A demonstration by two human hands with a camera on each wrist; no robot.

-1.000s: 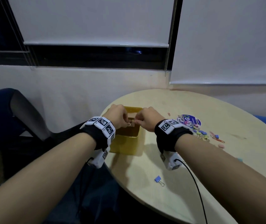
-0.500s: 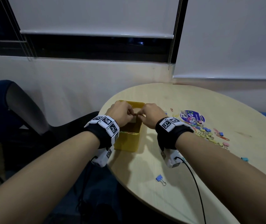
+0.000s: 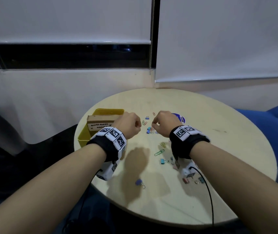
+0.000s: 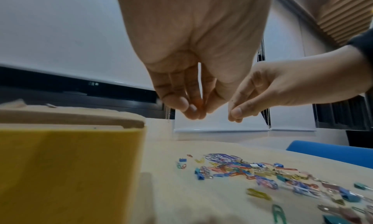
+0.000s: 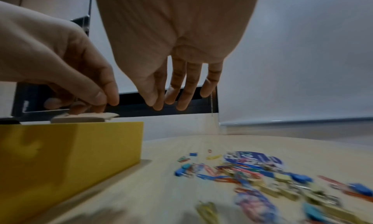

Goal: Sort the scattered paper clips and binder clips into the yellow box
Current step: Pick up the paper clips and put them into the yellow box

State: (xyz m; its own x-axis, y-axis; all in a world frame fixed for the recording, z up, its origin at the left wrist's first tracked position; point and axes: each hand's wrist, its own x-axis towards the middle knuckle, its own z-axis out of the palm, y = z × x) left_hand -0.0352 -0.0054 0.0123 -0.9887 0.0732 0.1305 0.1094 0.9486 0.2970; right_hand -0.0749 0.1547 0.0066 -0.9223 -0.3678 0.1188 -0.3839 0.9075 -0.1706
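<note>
Left grip (image 4: pixel 193 99) pinching orange clip (image 4: pixel 198 103), above table (image 3: pixel 202 115)

Left hand (image 3: pixel 129 125) and right hand (image 3: pixel 164 123): shifted rightward off the yellow box (image 3: pixel 101 114), now raised above the scattered clips (image 3: pixel 149 130). Fingertips, formerly together, now parted. Box interior uncovered, cardboard insert (image 3: pixel 101 123) exposed.

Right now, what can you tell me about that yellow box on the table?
The yellow box is a plain, open-topped rectangular container that looks like smooth plastic. It stands upright at the left edge of the round table, apart from the scattered clips. A brown cardboard piece with a handwritten label sticks up out of it. Its inside is hidden from view. The left hand hovers just beside its right side; contact cannot be told.
</note>
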